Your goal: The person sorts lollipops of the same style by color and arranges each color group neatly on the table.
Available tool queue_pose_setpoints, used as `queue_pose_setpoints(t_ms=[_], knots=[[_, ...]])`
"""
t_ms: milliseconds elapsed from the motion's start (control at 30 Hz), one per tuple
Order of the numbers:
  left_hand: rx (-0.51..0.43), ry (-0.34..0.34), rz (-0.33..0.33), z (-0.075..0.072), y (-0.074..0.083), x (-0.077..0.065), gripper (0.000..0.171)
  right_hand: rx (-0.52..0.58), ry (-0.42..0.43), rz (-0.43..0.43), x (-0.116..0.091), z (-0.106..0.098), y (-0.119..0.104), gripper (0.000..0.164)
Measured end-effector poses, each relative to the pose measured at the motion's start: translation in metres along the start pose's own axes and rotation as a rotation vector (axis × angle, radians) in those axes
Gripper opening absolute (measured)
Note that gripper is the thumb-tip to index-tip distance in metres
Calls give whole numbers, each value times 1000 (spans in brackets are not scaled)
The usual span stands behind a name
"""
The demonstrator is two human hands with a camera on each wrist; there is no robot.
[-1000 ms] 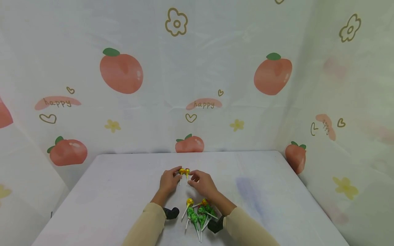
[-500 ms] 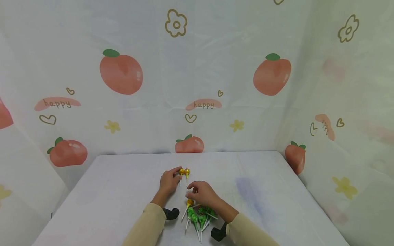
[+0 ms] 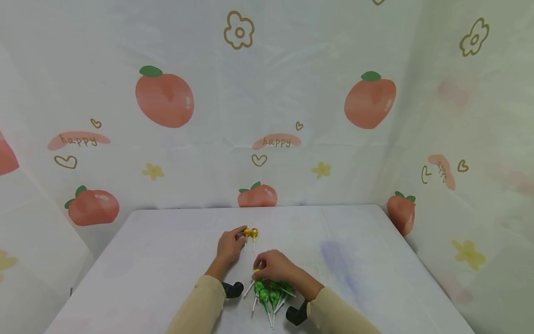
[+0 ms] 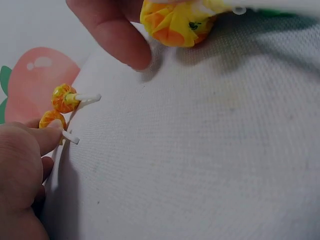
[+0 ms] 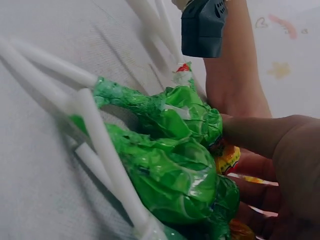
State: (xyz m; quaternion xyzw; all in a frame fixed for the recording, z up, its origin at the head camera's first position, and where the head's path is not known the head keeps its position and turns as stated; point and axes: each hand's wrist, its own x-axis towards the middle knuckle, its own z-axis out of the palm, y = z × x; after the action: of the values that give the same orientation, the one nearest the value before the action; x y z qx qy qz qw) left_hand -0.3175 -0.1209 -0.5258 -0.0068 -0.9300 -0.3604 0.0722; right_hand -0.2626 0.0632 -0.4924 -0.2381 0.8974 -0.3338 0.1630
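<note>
Two yellow lollipops stand side by side on the far part of the table. My left hand (image 3: 229, 246) pinches the left one (image 4: 52, 120) between thumb and fingers; the right one (image 3: 255, 233) is beside it, untouched. Nearer to me lies a bunch of green lollipops (image 3: 263, 296), sticks toward me. At its far left edge my right hand (image 3: 276, 266) has thumb and fingers round another yellow lollipop (image 4: 172, 25), its white stick slanting down to the left. In the right wrist view green wrappers (image 5: 175, 175) partly hide that yellow candy and the fingertips.
The white table (image 3: 158, 269) reaches back to a printed cloth wall (image 3: 317, 102). Black wrist cameras (image 3: 296, 315) sit at both cuffs, the right one close beside the green lollipops.
My right hand has left the far pair, come back toward me and taken hold of the yellow lollipop at the bunch. My left hand has stayed in place.
</note>
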Motion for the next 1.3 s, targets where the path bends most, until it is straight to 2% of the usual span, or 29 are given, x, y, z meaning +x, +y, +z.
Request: queue_pose_setpoints(t_ms=[400, 733, 1000, 1167, 1300], knots=[[-10, 4, 6, 1, -1, 0, 40, -76, 13, 37, -3, 0, -5, 16], [-11, 2, 2, 0, 0, 0, 40, -96, 15, 35, -1, -9, -7, 16], [-20, 7, -3, 2, -1, 0, 40, -107, 85, 7, 6, -22, -7, 13], [-25, 4, -12, 4, -3, 0, 40, -91, 159, -39, 8, -33, -7, 15], [-20, 12, -8, 4, -3, 0, 40, -94, 221, -38, 13, -40, -4, 17]])
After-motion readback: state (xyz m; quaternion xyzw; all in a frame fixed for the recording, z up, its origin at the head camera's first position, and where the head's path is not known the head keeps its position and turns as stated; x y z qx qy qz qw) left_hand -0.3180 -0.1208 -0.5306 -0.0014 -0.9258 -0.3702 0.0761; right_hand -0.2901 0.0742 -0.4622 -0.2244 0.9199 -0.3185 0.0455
